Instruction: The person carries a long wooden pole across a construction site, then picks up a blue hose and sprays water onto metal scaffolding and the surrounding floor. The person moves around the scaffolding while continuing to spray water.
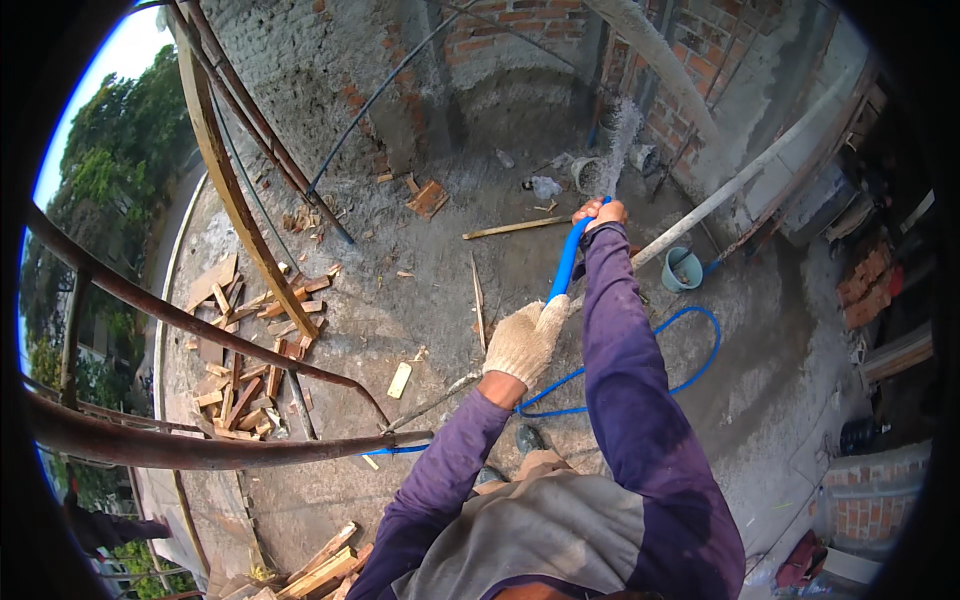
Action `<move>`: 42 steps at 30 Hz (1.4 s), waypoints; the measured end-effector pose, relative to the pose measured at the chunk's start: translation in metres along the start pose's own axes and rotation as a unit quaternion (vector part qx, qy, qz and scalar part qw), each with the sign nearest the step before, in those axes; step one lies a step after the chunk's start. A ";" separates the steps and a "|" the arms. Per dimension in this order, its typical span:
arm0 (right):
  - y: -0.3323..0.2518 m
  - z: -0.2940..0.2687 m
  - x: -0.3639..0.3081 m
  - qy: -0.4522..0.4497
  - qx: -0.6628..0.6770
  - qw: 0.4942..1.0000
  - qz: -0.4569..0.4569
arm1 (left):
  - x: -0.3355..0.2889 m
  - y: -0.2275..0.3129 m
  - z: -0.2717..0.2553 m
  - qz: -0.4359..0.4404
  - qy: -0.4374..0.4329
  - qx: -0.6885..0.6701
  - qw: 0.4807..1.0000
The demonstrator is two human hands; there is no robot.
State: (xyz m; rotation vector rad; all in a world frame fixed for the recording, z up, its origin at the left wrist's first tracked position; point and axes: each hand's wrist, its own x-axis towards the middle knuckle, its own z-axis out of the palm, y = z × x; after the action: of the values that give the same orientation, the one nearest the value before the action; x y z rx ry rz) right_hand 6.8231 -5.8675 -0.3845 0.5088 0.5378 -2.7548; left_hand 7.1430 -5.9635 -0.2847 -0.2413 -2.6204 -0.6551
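Note:
A blue hose (567, 262) runs between my two hands. My right hand (602, 212), bare, is closed around its outlet end, the farther of the two. Water (622, 140) sprays from there toward the brick and plaster wall (520, 75). My left hand (525, 340), in a knitted off-white glove, is closed around the hose nearer to me; the glove hides the fingers' exact grip. More of the hose loops on the concrete floor to the right of my left hand.
Scrap wood (240, 385) is heaped at the left, beside rusty metal pipes (230, 335) and a slanted timber (228, 175). A long pale pole (740, 175) slants across the right, near a light bucket (682, 270). A loose plank (515, 228) lies ahead on the floor.

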 end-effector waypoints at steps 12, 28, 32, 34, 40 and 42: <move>-0.042 0.017 0.018 0.035 -0.032 0.999 -0.005 | 0.058 0.012 0.028 0.025 -0.011 -0.013 1.000; -0.061 0.023 0.014 0.033 -0.037 0.999 0.010 | 0.081 0.028 0.041 0.033 -0.022 -0.037 0.999; -0.059 0.024 0.013 0.048 -0.044 0.997 0.033 | 0.085 0.030 0.045 0.024 -0.032 -0.037 0.999; -0.062 0.023 0.018 0.035 -0.034 0.999 0.012 | 0.087 0.029 0.047 0.043 -0.005 -0.032 0.999; -0.084 0.012 0.048 0.025 -0.018 0.995 0.094 | 0.089 0.027 0.049 0.011 -0.021 -0.034 0.999; -0.089 0.009 0.053 0.006 -0.011 0.996 0.092 | 0.090 0.029 0.047 0.008 -0.023 -0.032 0.999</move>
State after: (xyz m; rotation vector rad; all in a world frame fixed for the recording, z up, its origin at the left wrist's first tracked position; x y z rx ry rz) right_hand 6.7423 -5.8033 -0.3704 0.5416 0.4970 -2.5691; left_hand 7.0534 -5.9096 -0.2706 -0.2991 -2.6410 -0.7376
